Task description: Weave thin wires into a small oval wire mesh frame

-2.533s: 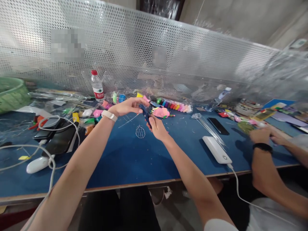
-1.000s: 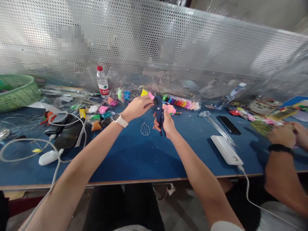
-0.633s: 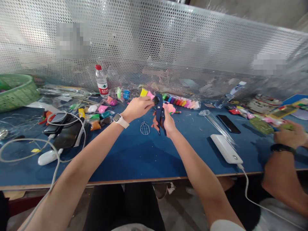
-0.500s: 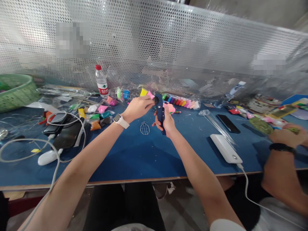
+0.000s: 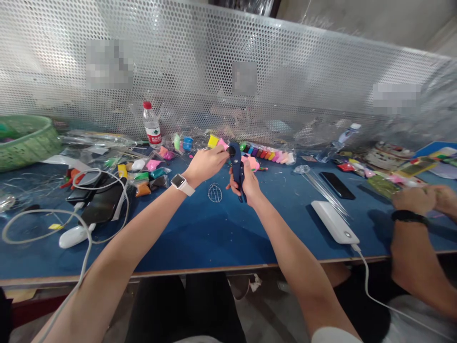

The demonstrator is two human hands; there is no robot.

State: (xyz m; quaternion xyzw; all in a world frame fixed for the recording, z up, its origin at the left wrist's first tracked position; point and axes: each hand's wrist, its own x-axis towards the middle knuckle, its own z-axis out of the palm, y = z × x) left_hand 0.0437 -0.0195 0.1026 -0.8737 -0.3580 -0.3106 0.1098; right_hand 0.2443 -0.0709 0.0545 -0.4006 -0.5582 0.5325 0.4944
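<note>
Pliers [image 5: 236, 164], quantity one, are held above the far right side of the wire frame [image 5: 214, 193], gripped in the right hand [image 5: 250, 186]. The left hand [image 5: 207, 164] is placed at the plier head, beyond the frame; its fingertips are drawn together, but whether they pinch a workpiece cannot be confirmed at this size. Progress, as judged: one wire frame, outline and cross wires formed, lies flat on the blue table [image 5: 214, 243]; work at the plier head appears unfinished. Count, relative to the frame: one pink piece [image 5: 253, 163], beyond and right; one black phone [image 5: 337, 186] and one white power bank [image 5: 333, 221], well to the right; two bottles, one far left [image 5: 153, 131], one far right [image 5: 333, 147].
</note>
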